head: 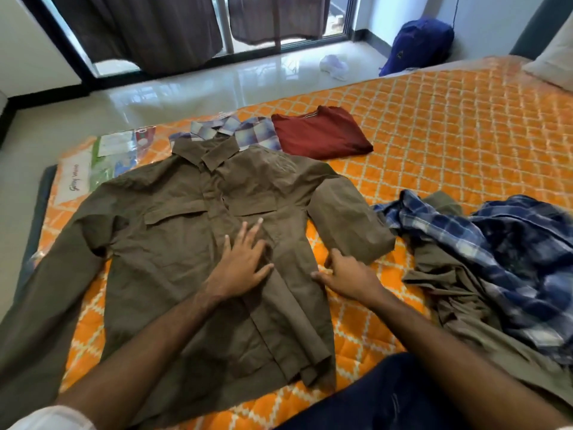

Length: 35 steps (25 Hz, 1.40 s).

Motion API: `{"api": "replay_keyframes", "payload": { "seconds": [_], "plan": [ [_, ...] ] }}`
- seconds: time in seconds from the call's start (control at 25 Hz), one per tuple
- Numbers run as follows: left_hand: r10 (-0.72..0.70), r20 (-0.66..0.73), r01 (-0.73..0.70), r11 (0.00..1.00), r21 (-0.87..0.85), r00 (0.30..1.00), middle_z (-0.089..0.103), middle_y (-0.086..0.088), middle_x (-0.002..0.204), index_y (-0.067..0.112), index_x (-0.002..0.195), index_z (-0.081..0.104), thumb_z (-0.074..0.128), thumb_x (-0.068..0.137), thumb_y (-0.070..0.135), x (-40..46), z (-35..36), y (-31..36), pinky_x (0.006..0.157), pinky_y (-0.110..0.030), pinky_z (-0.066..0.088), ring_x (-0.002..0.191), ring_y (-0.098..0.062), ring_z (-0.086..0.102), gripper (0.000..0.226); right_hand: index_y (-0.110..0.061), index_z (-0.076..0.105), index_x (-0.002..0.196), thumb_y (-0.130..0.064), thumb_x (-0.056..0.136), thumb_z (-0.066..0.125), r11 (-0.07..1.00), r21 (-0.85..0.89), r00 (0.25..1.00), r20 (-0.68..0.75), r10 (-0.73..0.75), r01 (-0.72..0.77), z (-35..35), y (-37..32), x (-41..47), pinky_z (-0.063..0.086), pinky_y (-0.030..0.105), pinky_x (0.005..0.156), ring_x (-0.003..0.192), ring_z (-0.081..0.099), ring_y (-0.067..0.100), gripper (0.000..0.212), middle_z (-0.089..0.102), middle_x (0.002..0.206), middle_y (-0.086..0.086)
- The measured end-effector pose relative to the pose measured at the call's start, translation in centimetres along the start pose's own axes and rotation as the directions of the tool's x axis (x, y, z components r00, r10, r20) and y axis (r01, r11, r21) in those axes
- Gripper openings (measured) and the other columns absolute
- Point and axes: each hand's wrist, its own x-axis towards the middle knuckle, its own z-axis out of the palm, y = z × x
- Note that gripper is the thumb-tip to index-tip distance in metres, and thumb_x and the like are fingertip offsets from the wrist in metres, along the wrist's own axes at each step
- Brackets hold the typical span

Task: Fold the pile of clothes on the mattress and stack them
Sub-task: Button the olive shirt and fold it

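An olive-brown button shirt (173,243) lies spread face up on the orange quilted mattress (449,125), its collar pointing away from me. My left hand (243,259) presses flat on the shirt's chest with fingers straight. My right hand (347,274) pinches the shirt's right side edge, beside the short right sleeve. A folded maroon top (319,131) and a folded light checked shirt (248,131) lie beyond the collar. An unfolded pile sits to my right: a blue plaid shirt (511,243) over an olive garment (459,293).
Plastic packaging (117,156) lies at the mattress's far left corner. A pillow (555,60) sits at the far right. On the tiled floor stand a blue backpack (421,45) and a white shoe (335,65), with curtains over a glass door (192,26) behind.
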Motion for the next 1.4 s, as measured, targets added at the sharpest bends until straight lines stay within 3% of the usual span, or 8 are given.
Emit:
{"api": "replay_keyframes", "payload": {
  "seconds": [0.16,0.32,0.52,0.76,0.88,1.08,1.28,1.4],
  "plan": [
    [0.015,-0.048,-0.019,0.997,-0.081,0.999,-0.011,0.010,0.168,0.034,0.152,0.028,0.021,0.092,0.072,-5.1,2.0,2.6,0.119,-0.066,0.014,0.155,-0.021,-0.007,0.072,-0.010,0.070,0.106,-0.032,0.088,0.078,0.919,0.391,0.959,0.276,-0.071,-0.045,1.0,-1.2,-2.2,0.055,0.024,0.060,0.077,0.068,0.017,0.029,0.071,0.089,0.002],
    [-0.061,-0.005,0.060,0.992,-0.111,0.998,-0.017,0.009,0.167,0.040,0.159,0.000,0.014,0.088,0.080,-9.3,2.8,1.3,0.121,-0.057,0.007,0.155,-0.023,-0.007,0.083,-0.014,0.068,0.092,-0.018,0.088,0.077,0.915,0.394,0.996,0.006,0.085,-0.081,-0.9,1.0,-2.6,0.053,0.032,0.072,0.089,0.067,0.021,0.010,0.068,0.094,0.004],
    [0.205,-0.055,-0.192,0.964,0.183,0.977,0.032,-0.001,0.159,0.026,0.155,0.030,0.023,0.099,0.069,-13.4,3.0,2.4,0.112,-0.046,0.033,0.141,-0.025,0.037,0.071,-0.015,0.056,0.085,-0.015,0.088,0.075,0.842,0.515,0.987,0.063,0.149,-0.160,-0.7,3.6,-5.8,0.050,0.034,0.063,0.076,0.063,0.019,0.019,0.065,0.085,0.005],
    [0.403,0.004,-0.384,0.869,0.312,0.915,0.056,0.003,0.113,0.024,0.117,0.052,0.043,0.090,0.068,-16.5,2.9,4.2,0.075,-0.032,0.048,0.090,-0.014,0.053,0.052,-0.014,0.050,0.115,-0.018,0.085,0.071,0.995,0.054,0.970,-0.225,0.091,-0.081,-0.1,3.9,-7.1,0.049,0.045,0.092,0.113,0.054,0.031,0.036,0.054,0.121,0.010],
    [0.325,0.029,-0.314,0.883,0.348,0.945,0.059,0.002,0.112,0.024,0.114,0.052,0.047,0.090,0.050,-17.1,2.4,4.6,0.071,-0.030,0.049,0.086,-0.013,0.055,0.036,-0.018,0.049,0.116,-0.016,0.086,0.062,0.954,-0.234,0.877,-0.397,-0.271,0.188,1.2,0.6,-9.1,0.046,0.045,0.091,0.109,0.047,0.029,0.033,0.046,0.119,0.006],
    [0.171,0.200,-0.229,0.920,0.317,0.965,0.055,0.000,0.119,0.023,0.127,0.046,0.052,0.094,0.032,-18.0,1.3,5.2,0.078,-0.037,0.053,0.095,-0.019,0.060,0.035,-0.016,0.046,0.129,-0.037,0.088,0.064,0.850,-0.269,0.892,0.155,-0.426,0.453,4.9,-3.5,-11.2,0.045,0.044,0.095,0.119,0.052,0.029,0.049,0.052,0.127,0.007],
    [0.023,0.560,-0.253,0.907,0.337,0.828,0.062,-0.003,0.116,0.022,0.116,0.057,0.061,0.088,0.020,-19.6,-1.6,2.0,0.073,-0.036,0.048,0.104,-0.026,0.064,0.029,-0.014,0.038,0.135,-0.041,0.089,0.062,0.891,-0.334,0.951,0.083,-0.296,0.307,6.9,-5.4,-11.0,0.050,0.047,0.091,0.120,0.056,0.034,0.058,0.051,0.132,0.010],
    [0.113,0.450,-0.288,0.894,0.344,0.886,0.055,0.000,0.121,0.023,0.121,0.047,0.060,0.088,0.025,-20.7,-2.5,1.2,0.074,-0.034,0.041,0.107,-0.022,0.058,0.036,-0.015,0.040,0.131,-0.034,0.093,0.057,0.907,-0.316,0.959,0.036,-0.280,0.277,7.3,-5.8,-10.8,0.052,0.045,0.086,0.113,0.061,0.032,0.047,0.056,0.127,0.009]
  ]
}}
